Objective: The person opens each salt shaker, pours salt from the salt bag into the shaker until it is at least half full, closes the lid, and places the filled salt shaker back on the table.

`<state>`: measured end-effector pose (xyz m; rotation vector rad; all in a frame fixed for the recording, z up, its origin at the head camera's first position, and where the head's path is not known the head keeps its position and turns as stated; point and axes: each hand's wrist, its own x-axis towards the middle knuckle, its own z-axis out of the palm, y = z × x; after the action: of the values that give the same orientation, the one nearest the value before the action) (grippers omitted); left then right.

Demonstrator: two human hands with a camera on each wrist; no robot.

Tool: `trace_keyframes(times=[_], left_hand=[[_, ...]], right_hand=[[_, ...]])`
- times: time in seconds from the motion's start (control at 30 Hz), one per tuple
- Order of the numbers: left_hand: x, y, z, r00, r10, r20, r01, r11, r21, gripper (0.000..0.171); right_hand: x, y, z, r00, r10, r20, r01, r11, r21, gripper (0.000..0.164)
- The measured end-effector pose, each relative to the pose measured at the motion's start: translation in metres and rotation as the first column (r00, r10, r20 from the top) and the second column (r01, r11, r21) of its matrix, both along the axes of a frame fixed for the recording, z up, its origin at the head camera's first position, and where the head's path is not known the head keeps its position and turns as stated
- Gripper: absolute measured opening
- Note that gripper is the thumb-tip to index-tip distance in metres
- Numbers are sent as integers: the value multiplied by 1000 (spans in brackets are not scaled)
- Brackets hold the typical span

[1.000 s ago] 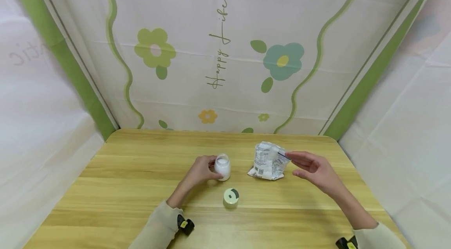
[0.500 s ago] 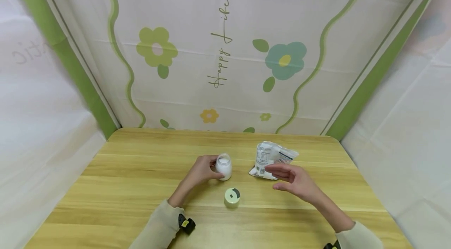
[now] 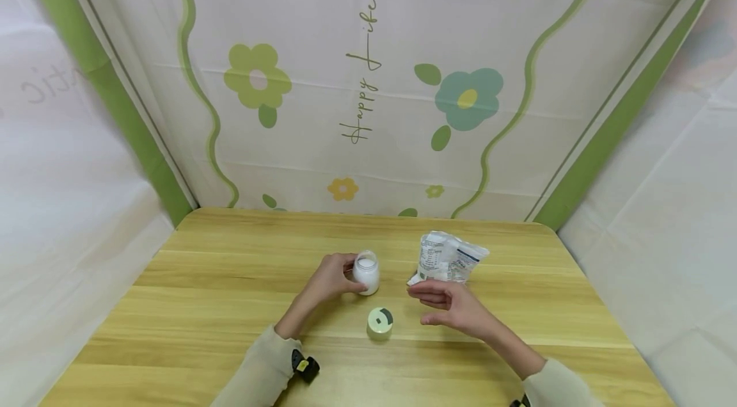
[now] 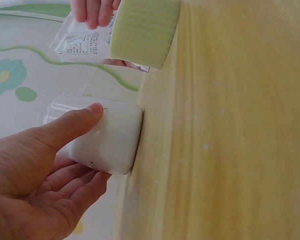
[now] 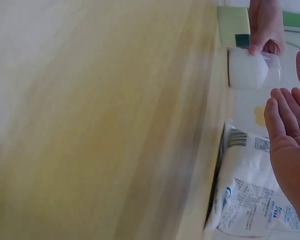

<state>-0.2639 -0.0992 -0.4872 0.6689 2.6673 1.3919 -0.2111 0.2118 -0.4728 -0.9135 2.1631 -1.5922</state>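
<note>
In the head view my left hand (image 3: 329, 280) grips a small clear jar (image 3: 367, 276), thumb on one side and fingers on the other. The jar stands upright and uncovered on the table, filled with something white to near its shoulder. My right hand (image 3: 453, 310) is in the air to the right of a pale green lid (image 3: 379, 322), its fingers extended and holding nothing. Behind that hand stands a white printed plastic bag (image 3: 442, 256), partly hidden by the fingers. The right wrist view shows the bag (image 5: 250, 185) beside the right hand (image 5: 292, 120).
The wooden table (image 3: 230, 304) carries the jar, lid and bag close to its middle. A patterned white curtain (image 3: 311, 106) hangs along the back edge, with further cloth at both sides. Tiny white specks (image 4: 206, 147) lie on the tabletop in the left wrist view.
My right hand has moved left and nearer, away from the bag's top corner, toward the lid. The bag's top corner now sticks out to the right. The left hand stays on the jar.
</note>
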Motion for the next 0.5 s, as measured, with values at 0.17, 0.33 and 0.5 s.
trace_keyframes(times=[0.17,0.33,0.5], left_hand=[[-1,0,-2,1000,-1,-7,1,1000,-1,57],[-1,0,-2,1000,1,-12,-2,1000,-5,57],[0,0,0,1000,3,-13,-4,1000,-5,57]], right_hand=[[-1,-10,-8,998,43,48,-42,999,-8,57],[-3,-20,-15,996,75,46,-76,997,12,57],[-3,-28,-18,994,105,7,-105,993,47,58]])
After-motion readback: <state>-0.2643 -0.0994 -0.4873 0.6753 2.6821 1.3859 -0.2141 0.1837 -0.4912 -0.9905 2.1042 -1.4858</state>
